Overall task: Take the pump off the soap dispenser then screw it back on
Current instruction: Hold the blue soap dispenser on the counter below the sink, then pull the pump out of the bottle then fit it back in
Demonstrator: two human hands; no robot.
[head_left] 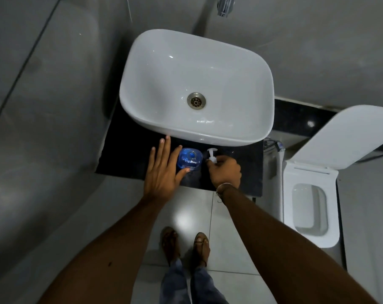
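A clear blue soap dispenser bottle point(190, 159) stands upright on the black counter point(129, 154) in front of the basin, its neck uncovered. My left hand point(164, 170) is beside it on the left, fingers spread and straight, thumb tip touching the bottle's near side. The white pump point(212, 155) is off the bottle, just to its right over the counter. My right hand point(224, 170) is closed around the pump's lower part, so only the pump head shows above the fingers.
A white basin point(142, 69) with a metal drain point(196, 100) sits on the counter behind the bottle. A chrome tap point(224, 5) hangs above. A white toilet point(311, 207) with its lid up stands at the right. Pale floor tiles and my feet lie below.
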